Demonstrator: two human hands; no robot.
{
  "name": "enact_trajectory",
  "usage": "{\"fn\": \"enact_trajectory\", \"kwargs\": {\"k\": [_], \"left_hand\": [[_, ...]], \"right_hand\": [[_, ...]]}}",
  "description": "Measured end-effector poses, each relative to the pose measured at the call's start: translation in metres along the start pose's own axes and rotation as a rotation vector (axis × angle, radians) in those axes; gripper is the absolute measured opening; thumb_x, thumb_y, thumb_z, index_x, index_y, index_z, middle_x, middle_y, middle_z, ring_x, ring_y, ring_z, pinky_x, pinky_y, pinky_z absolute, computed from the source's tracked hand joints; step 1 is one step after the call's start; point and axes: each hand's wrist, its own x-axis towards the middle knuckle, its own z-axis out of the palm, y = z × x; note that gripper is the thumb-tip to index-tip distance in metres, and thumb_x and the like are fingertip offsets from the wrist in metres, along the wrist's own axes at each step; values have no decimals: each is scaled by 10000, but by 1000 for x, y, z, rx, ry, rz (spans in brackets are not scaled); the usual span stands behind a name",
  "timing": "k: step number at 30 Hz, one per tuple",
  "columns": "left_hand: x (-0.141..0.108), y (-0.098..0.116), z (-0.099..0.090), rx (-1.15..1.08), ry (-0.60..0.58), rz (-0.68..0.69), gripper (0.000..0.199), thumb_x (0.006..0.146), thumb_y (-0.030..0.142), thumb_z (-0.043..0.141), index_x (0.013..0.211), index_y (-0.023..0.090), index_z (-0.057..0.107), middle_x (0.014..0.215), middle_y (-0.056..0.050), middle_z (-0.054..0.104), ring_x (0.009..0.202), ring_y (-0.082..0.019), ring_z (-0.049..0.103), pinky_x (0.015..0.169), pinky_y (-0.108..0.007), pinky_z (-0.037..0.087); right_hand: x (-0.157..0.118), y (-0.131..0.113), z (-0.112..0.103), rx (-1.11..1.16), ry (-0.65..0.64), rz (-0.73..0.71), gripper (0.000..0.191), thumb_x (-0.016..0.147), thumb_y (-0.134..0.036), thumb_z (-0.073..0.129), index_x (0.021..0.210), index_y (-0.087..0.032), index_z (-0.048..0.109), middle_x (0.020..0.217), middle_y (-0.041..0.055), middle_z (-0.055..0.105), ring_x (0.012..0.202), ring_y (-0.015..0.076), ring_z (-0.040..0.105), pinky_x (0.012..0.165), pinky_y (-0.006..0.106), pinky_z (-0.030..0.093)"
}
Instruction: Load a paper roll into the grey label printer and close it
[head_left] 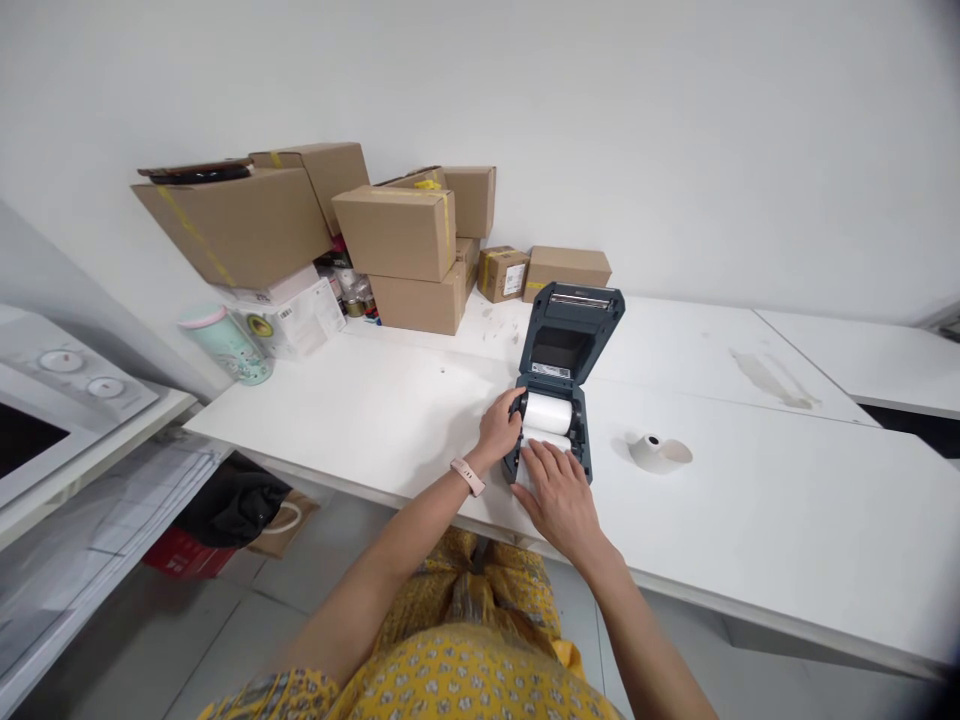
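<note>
A dark blue-grey label printer (587,425) stands on the white table with its lid (574,330) raised. Inside it lies a white paper roll (548,412), its paper coming forward over the front. My left hand (499,428) grips the printer's left side beside the roll, its fingertips partly hidden. On the paper at the front of the printer rests my right hand (561,492), fingers stretched out and lying flat. To the right, apart from both hands, a smaller paper roll (651,452) sits on the table with a loose end curling out.
Cardboard boxes (401,235) are stacked at the back left against the wall. A mint-green tumbler (229,345) stands at the table's left end, near a white microwave (67,385) on a side shelf. The table's front edge (675,585) runs just before my body.
</note>
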Motion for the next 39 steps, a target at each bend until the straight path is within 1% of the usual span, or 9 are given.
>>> {"fn": "enact_trajectory", "kwargs": {"k": [6,12,17,28,31,33,35,37,39], "left_hand": [[0,-1,1,-12,-2,2,527,855,73,439,1342,246,540,1402,-26,561,1276,-204,540,1114,-393,441],[-1,-2,0,-5,-10,-1,531,868,84,438,1358,270,525,1416,-2,549,1289,-190,530,1117,-366,435],[-2,-1,-1,-8,-7,-12,523,873,93,437,1354,275,528,1408,2,557,1285,-194,534,1113,-363,436],[-2,5,-3,-17,-27,-42,512,867,99,428,1346,246,534,1405,-33,559,1263,-215,550,1103,-400,445],[-6,8,-3,23,-6,-34,519,867,104,441,1364,237,512,1419,-52,541,1306,-221,511,1125,-410,419],[-15,12,-3,85,64,15,498,881,133,457,1371,215,500,1432,-78,521,1356,-232,455,1155,-435,379],[-30,17,-3,148,129,137,441,905,168,453,1339,196,526,1409,-97,535,1363,-235,438,1164,-454,362],[-48,22,-4,182,102,316,353,928,186,425,1232,195,604,1304,-93,614,1282,-219,514,1138,-445,396],[-67,25,-6,204,17,462,308,946,198,401,1106,197,665,1118,-76,704,1135,-202,613,1103,-442,431]], "right_hand": [[2,-4,-6,-33,-16,13,523,941,-474,495,1345,-145,541,1393,179,556,1230,339,500,991,493,403],[-13,4,0,-60,26,-26,556,959,-496,452,1381,-139,515,1437,158,530,1315,327,464,1061,495,361],[-17,1,5,-74,31,-29,624,959,-525,433,1414,-100,477,1485,173,472,1362,340,422,1093,511,326],[-15,-5,2,-32,43,3,632,940,-547,460,1398,-113,496,1459,183,500,1322,356,463,1066,514,348],[-15,-8,4,-26,54,7,634,946,-538,452,1416,-114,475,1469,184,487,1330,355,458,1069,522,347],[-15,-10,6,-24,55,5,645,946,-534,457,1430,-107,458,1482,187,469,1341,353,449,1080,527,341],[-17,-9,5,-7,58,4,660,939,-538,472,1427,-94,463,1476,197,473,1348,360,444,1086,543,340],[-18,0,-2,69,49,-25,632,927,-542,497,1381,-103,525,1431,196,526,1332,362,468,1068,547,377],[-17,18,-17,245,2,-65,476,935,-500,512,1252,-170,643,1308,143,644,1232,312,575,997,479,472]]}}
